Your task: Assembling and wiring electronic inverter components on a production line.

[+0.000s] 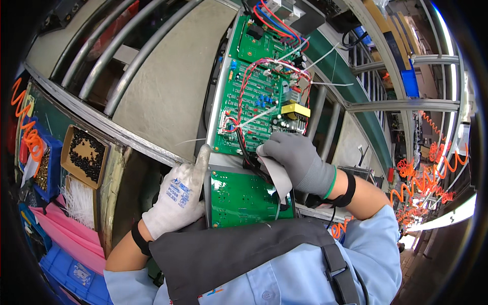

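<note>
My left hand (179, 195), in a white glove with blue print, lies along the left edge of a metal chassis (208, 193). Its index finger is stretched along that edge and the other fingers are partly hidden. My right hand (297, 161), gloved in grey, is closed on a flat light-grey strip (277, 179), which slants over black cables. Beyond the hands is a populated green circuit board (254, 96) with red and white wires, pale cable ties and a yellow transformer (296, 110). Nearer me is a second green board (236, 198) with few parts showing.
On the left stand a cardboard box of small black parts (85, 155), a bundle of white cable ties (79, 203), pink sheets (71, 236) and a blue bin (76, 277). Metal rollers (137, 53) flank a grey panel (173, 76). Orange coiled hoses (427, 178) hang at right.
</note>
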